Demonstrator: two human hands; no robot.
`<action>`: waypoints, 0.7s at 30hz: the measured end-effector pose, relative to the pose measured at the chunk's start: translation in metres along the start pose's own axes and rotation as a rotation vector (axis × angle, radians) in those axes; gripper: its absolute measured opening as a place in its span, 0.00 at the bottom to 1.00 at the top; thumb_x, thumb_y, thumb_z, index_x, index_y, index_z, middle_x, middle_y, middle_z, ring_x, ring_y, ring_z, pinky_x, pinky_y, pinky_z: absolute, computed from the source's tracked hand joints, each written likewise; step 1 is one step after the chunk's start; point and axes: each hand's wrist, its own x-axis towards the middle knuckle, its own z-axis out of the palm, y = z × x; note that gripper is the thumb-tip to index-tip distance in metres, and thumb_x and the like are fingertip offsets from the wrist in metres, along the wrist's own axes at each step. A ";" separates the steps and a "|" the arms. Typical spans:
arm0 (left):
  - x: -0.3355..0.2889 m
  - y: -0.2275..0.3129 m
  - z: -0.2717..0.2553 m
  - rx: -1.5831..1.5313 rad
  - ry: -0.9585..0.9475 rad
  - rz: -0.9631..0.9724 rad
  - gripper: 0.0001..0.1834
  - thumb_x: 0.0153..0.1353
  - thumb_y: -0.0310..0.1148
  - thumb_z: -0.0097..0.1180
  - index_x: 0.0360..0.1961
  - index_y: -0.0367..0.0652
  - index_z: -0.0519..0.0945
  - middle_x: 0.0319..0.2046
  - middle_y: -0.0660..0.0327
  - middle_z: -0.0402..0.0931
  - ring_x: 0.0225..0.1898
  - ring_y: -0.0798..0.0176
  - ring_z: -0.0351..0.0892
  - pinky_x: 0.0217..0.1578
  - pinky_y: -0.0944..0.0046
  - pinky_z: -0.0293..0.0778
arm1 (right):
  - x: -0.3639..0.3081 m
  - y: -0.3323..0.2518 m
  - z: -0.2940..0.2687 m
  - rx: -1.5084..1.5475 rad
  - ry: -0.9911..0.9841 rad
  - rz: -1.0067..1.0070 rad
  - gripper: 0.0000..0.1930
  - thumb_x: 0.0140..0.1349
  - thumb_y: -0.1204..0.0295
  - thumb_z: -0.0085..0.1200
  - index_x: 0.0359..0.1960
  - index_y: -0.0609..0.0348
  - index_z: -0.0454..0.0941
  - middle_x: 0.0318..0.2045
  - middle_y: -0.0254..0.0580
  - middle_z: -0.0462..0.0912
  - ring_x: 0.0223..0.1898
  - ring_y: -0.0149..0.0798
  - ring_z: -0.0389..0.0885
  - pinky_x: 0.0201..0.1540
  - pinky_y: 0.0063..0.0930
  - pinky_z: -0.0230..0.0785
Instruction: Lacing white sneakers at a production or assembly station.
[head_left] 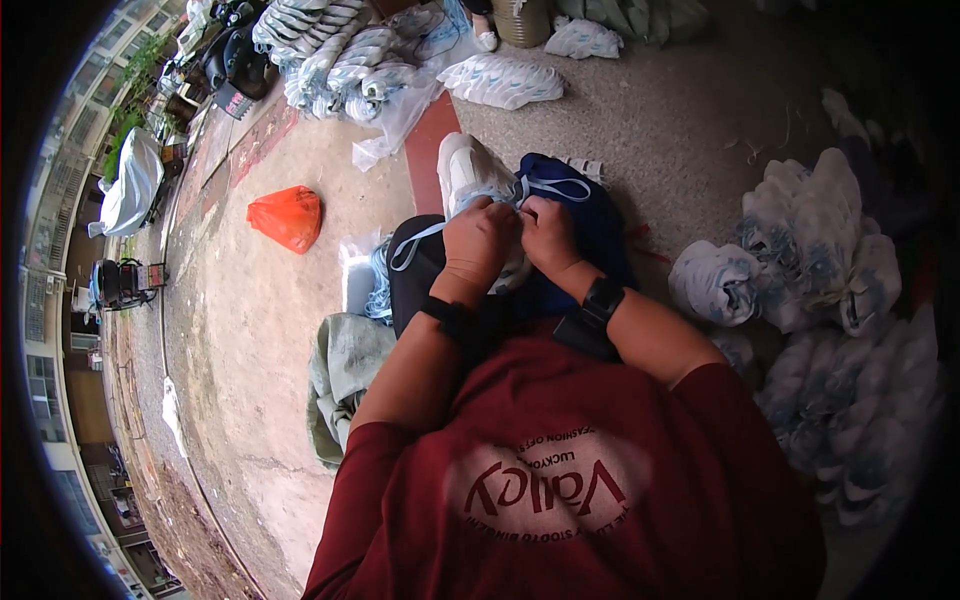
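A white shoe upper (464, 163) lies across my lap, its far end pointing away from me. Light blue shoelace (562, 186) loops out to the right of it and to the left past my wrist. My left hand (478, 241) is closed over the lacing area, fingers bent and pinching the lace. Close beside it, my right hand (548, 236) pinches the lace between thumb and fingers. The two hands nearly touch. They hide the middle of the upper and the exact place where the lace is gripped.
Bundles of white uppers (800, 240) are heaped at the right, with more stacks (330, 55) at the far left and a bundle (502, 80) ahead. An orange plastic bag (286, 217) lies on the floor at left. Blue laces (379, 285) and grey-green cloth (346, 365) sit by my left side.
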 end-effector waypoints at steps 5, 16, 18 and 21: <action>-0.005 -0.003 -0.005 0.208 -0.022 0.057 0.04 0.50 0.31 0.54 0.24 0.43 0.75 0.24 0.56 0.74 0.28 0.52 0.77 0.26 0.56 0.73 | 0.001 -0.003 -0.007 0.014 -0.062 0.043 0.02 0.48 0.77 0.51 0.21 0.61 0.74 0.23 0.54 0.77 0.29 0.57 0.75 0.30 0.45 0.67; -0.062 -0.084 -0.079 -1.404 -0.085 -0.639 0.07 0.61 0.33 0.51 0.30 0.42 0.75 0.23 0.71 0.69 0.22 0.76 0.65 0.23 0.78 0.60 | 0.019 -0.049 0.011 -0.145 -0.384 -0.562 0.03 0.48 0.77 0.52 0.26 0.58 0.76 0.24 0.45 0.74 0.29 0.48 0.73 0.37 0.40 0.65; -0.061 -0.085 -0.071 -1.530 -0.021 -0.619 0.06 0.61 0.33 0.52 0.29 0.43 0.75 0.22 0.70 0.69 0.22 0.78 0.65 0.22 0.79 0.60 | 0.017 -0.048 0.014 -0.168 -0.401 -0.569 0.03 0.48 0.76 0.52 0.25 0.58 0.76 0.23 0.44 0.74 0.29 0.48 0.73 0.36 0.40 0.65; -0.054 -0.077 -0.058 -1.327 -0.008 -0.700 0.06 0.58 0.31 0.55 0.30 0.39 0.77 0.21 0.67 0.74 0.22 0.76 0.71 0.24 0.78 0.66 | 0.014 -0.047 0.017 -0.194 -0.437 -0.557 0.02 0.48 0.76 0.53 0.25 0.58 0.77 0.23 0.44 0.74 0.29 0.47 0.73 0.37 0.40 0.65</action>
